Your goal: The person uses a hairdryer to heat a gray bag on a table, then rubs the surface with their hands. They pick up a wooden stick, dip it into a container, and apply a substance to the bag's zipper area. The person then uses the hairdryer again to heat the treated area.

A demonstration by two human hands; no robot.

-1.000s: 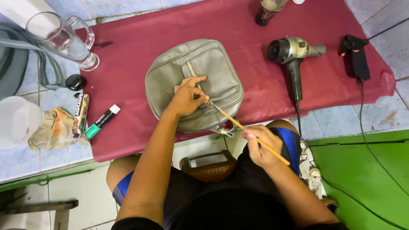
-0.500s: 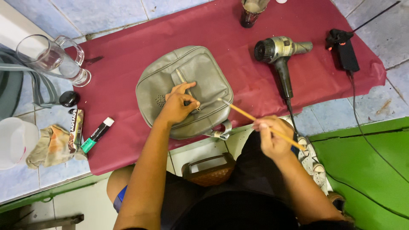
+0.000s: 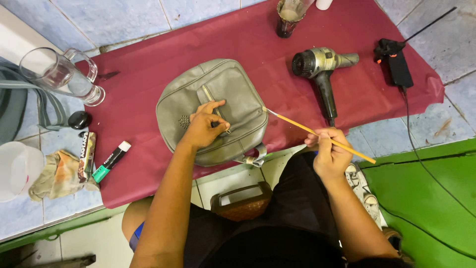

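Rounded olive-grey zipped handbag (image 3: 210, 111) on maroon cloth (image 3: 148, 64), pressed by left hand (image 3: 202, 128) with curled fingers; thin brush (image 3: 317, 135) pinched in right hand (image 3: 329, 156); green-and-white marker (image 3: 110, 161) nearby.

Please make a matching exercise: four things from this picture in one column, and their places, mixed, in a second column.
1. bag
2. brush
3. hair dryer
4. marker

a. near the cloth's left edge
b. in the right hand
c. under the left hand
d. on the cloth, right of the bag

Pairs: 1-c, 2-b, 3-d, 4-a
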